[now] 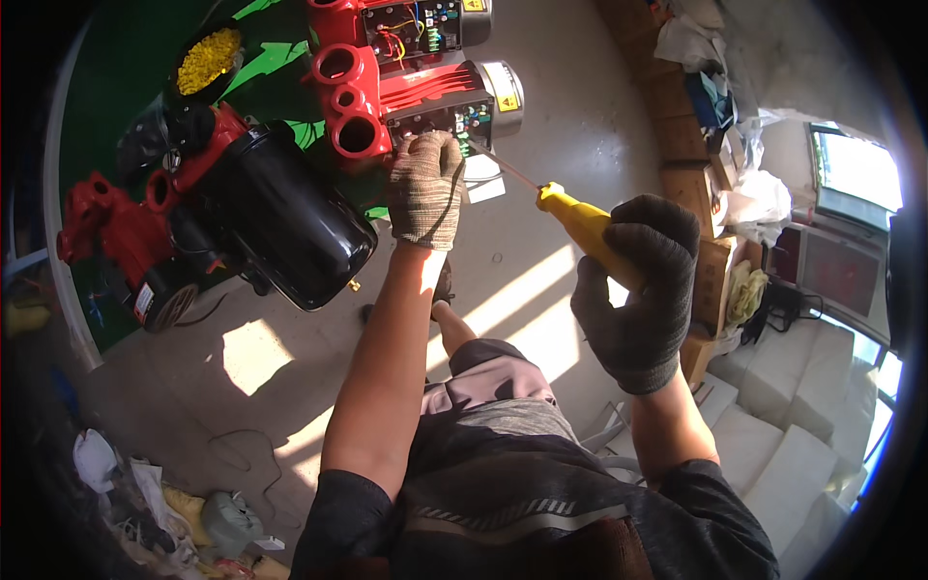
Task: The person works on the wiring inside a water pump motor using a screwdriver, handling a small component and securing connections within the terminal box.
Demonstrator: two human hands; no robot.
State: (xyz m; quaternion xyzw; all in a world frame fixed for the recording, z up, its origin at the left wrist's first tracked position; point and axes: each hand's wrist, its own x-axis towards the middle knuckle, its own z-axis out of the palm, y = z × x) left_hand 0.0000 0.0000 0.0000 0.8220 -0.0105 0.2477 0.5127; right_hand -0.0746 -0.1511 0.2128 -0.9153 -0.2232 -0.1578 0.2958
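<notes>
Red pump [430, 89]: far side, just left of the middle, its round openings to the left and its silver motor end to the right.
Circuit board [476, 118]: exposed in the open black box on the pump's near side, with green terminals [462, 145] along it.
Left hand [425, 188]: in a striped knit glove, at the near edge of the black box; fingers bent and drawn together, though whether they pinch anything I cannot tell.
Right hand [643, 300]: in a dark glove, to the right and nearer, closed around the handle of the yellow screwdriver [585, 220].
Screwdriver shaft: slants far and left to the terminals; contact at the tip cannot be made out.
Second pump [411, 27]: just beyond the first, its wiring also bare.
Left side: a glossy black tank [300, 217], more red castings [111, 227] farther left, and yellow pieces [208, 60] heaped beyond, over a green surface [108, 92].
Right side: cardboard boxes [710, 275], with white blocks [778, 382] nearer.
Floor [507, 232]: grey, streaked with sunlight.
</notes>
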